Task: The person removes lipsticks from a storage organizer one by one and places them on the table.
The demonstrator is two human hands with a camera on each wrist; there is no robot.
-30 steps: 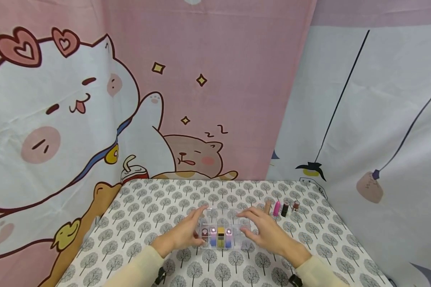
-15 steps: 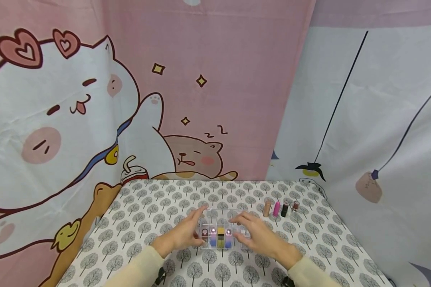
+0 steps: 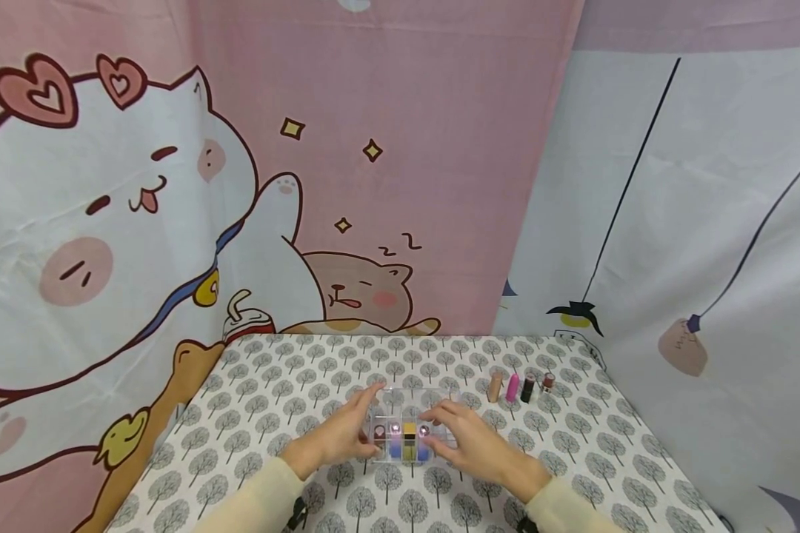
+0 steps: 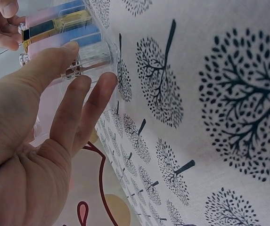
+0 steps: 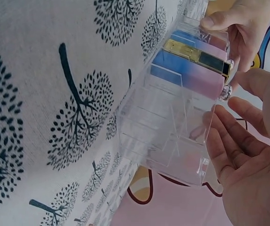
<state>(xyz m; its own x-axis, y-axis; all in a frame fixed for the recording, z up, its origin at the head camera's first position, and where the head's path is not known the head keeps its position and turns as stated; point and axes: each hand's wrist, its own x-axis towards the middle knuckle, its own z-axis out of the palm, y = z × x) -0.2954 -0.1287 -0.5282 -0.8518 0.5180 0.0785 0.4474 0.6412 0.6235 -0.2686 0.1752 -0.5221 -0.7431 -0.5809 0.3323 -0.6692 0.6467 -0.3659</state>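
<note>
A clear lipstick organizer stands on the tree-print cloth between both hands. My left hand holds its left end, thumb at the front and other fingers round the side. In its slots are a dark red-topped lipstick, two pink-and-blue lipsticks with jewelled tops, and a gold-and-black lipstick between those two. My right hand is at the right-hand pink-and-blue lipstick. Thumb and forefinger stand apart on either side of its jewelled top; whether they touch it is unclear. Lower fingers lie against the organizer's edge.
Several more lipsticks stand at the back right: a beige one, a bright pink one, a black one and a brown-capped one. A cartoon-print curtain hangs behind the cloth-covered table.
My right hand has moved left along the organizer, from its right-hand slots to the right-hand pink-and-blue lipstick. The left hand and the organizer have stayed in place.
</note>
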